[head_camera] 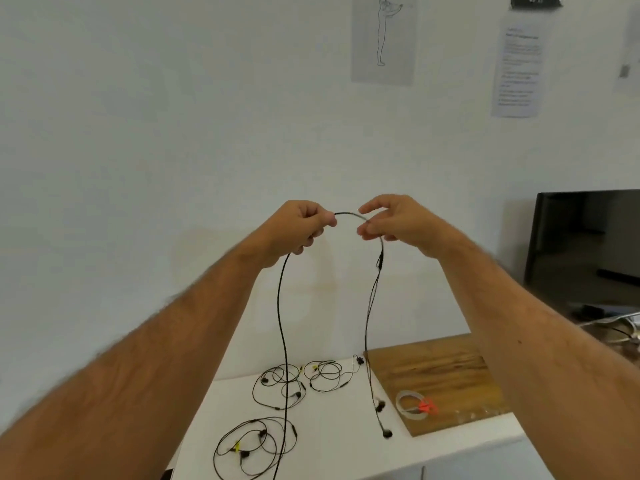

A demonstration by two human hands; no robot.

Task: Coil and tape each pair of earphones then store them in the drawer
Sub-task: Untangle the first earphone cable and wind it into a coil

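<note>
Hands, left and right, each grip pinching one raised earphone cable, three coiled pairs on table

Black earphone cable, white table, brown streaked wooden board, clear tape roll with red tab.

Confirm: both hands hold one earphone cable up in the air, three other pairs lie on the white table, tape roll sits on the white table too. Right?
Not quite. The tape roll sits on the wooden board, not the white table, per the head view. The rest holds: left hand and right hand hold the earphone cable up.
</note>
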